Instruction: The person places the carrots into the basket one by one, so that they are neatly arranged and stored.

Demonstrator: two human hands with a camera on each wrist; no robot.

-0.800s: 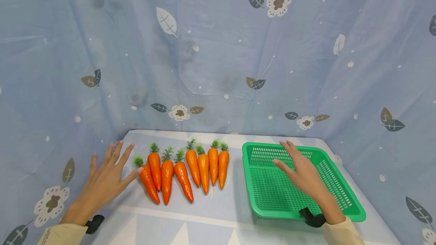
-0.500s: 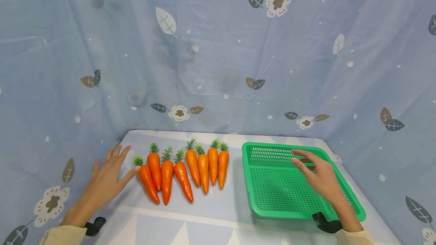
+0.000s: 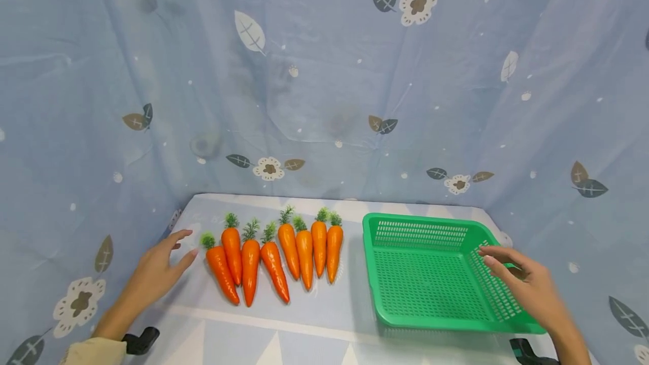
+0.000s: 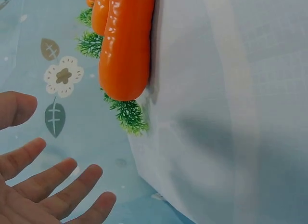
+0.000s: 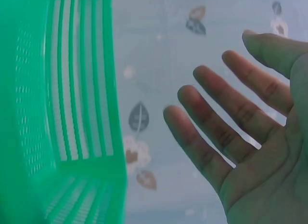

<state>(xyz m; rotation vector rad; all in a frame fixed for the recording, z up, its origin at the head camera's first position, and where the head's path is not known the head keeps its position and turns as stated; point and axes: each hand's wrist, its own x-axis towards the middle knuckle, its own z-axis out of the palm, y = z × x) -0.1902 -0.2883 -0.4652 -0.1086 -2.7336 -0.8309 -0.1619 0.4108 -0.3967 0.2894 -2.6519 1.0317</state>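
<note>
Several orange carrots with green leafy tops lie in a rough row on the table, left of centre; the leftmost carrot (image 3: 221,275) is closest to my left hand (image 3: 154,272). That hand is held just left of it with relaxed fingers, apart from the carrot and holding nothing. In the left wrist view a carrot (image 4: 126,50) lies beyond my spread fingers. A green plastic basket (image 3: 377,292) stands on the right with nothing in it. Over its right side in the head view is my right hand (image 3: 529,283), fingers loosely bent around nothing. The right wrist view shows the basket (image 5: 118,137) beside those fingers.
A pale patterned cloth covers the table (image 3: 304,334). Blue curtain (image 3: 324,89) printed with leaves and flowers encloses the back and both sides. A strip of table separates the carrots from the basket.
My right hand has moved right and toward me, from over the basket's middle to its right side. My left hand has turned and drawn slightly away from the leftmost carrot. Carrots and basket stay put.
</note>
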